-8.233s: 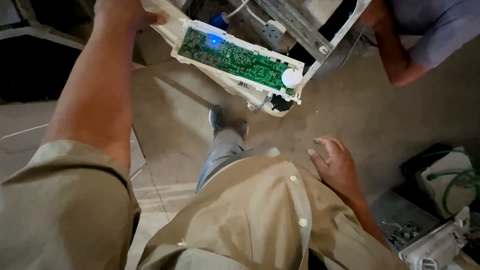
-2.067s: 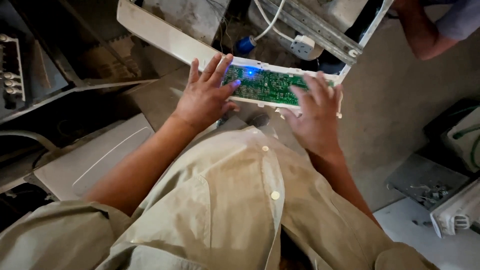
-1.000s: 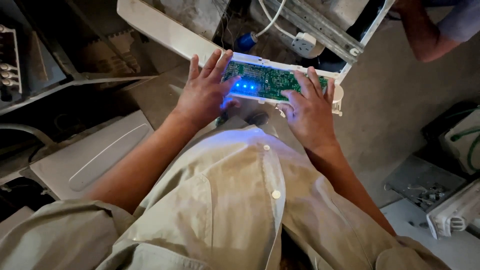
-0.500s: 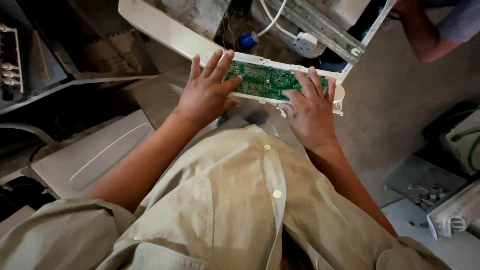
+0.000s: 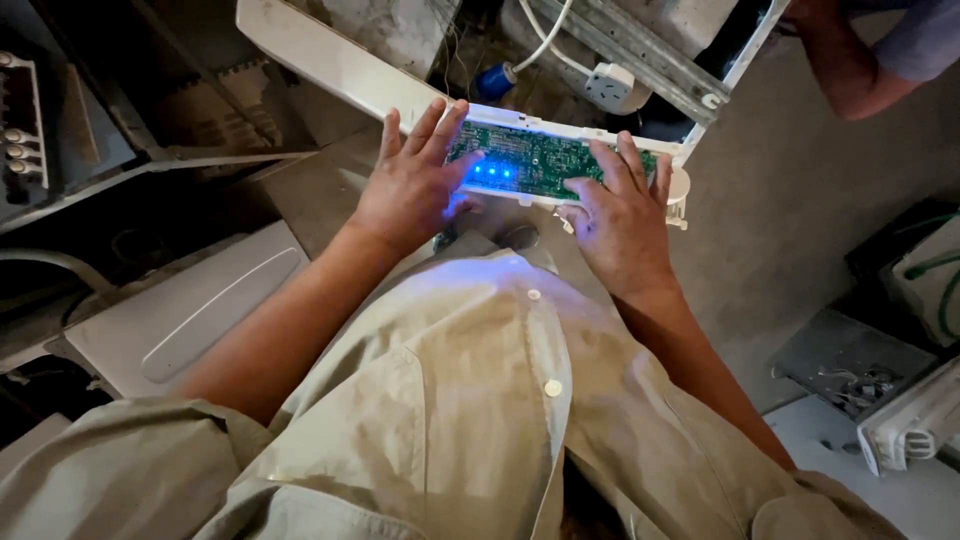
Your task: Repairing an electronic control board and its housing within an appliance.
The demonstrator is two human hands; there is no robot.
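A green circuit board [image 5: 535, 160] sits in a long white plastic control panel [image 5: 350, 75] in front of me, with blue lights glowing on its left part. My left hand [image 5: 412, 180] lies flat on the board's left end, fingers spread. My right hand [image 5: 622, 215] presses on the right end, fingers on the board, beside a white round knob [image 5: 680, 185]. Both hands rest on the panel and brace it.
Behind the panel are a white cable [image 5: 548, 35], a white socket block [image 5: 612, 88], a blue part [image 5: 494, 80] and a metal rail [image 5: 640, 50]. Another person's arm [image 5: 850, 70] is at the top right. White appliance panels [image 5: 185, 305] lie at the left, and parts [image 5: 915, 425] at the right.
The blue lights on the board have come on again; half a second ago they were dark. My hands have hardly moved since two seconds ago.
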